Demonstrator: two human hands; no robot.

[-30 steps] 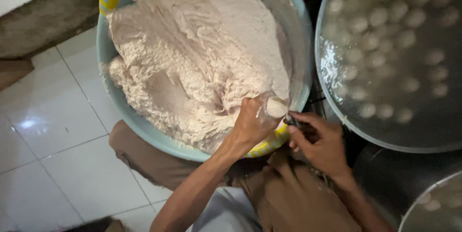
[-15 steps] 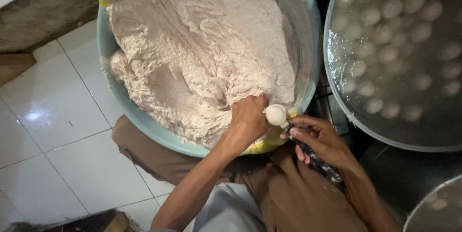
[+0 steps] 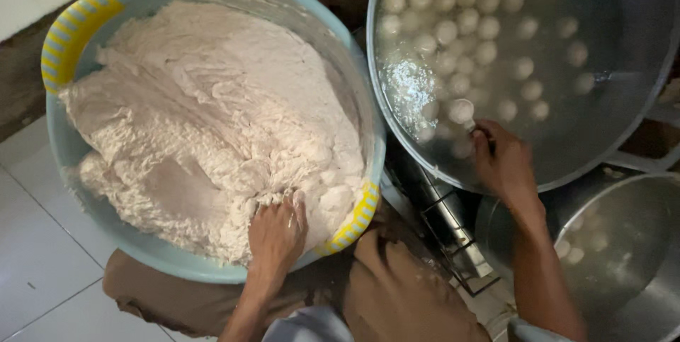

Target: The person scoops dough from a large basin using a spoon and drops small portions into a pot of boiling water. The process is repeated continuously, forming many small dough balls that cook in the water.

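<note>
A light blue plastic basin (image 3: 152, 253) with yellow striped handles holds a big mass of pale pinkish paste (image 3: 205, 115). My left hand (image 3: 278, 232) is pressed into the paste at the basin's near edge, fingers dug in. My right hand (image 3: 503, 161) reaches over the rim of a large metal pot (image 3: 623, 122) of water and grips a spoon (image 3: 467, 119) carrying a ball of paste (image 3: 460, 109). Several pale balls (image 3: 460, 16) float in the water.
A second metal pot (image 3: 623, 257) with a few balls sits at the lower right. A dark stove frame (image 3: 446, 236) lies between the vessels. White tiled floor (image 3: 42, 257) is on the left. My knees in brown trousers (image 3: 397, 292) are under the basin.
My right hand moved from beside the basin to the pot, carrying the ball on the spoon. My left hand, which had squeezed out that ball, went back into the paste.
</note>
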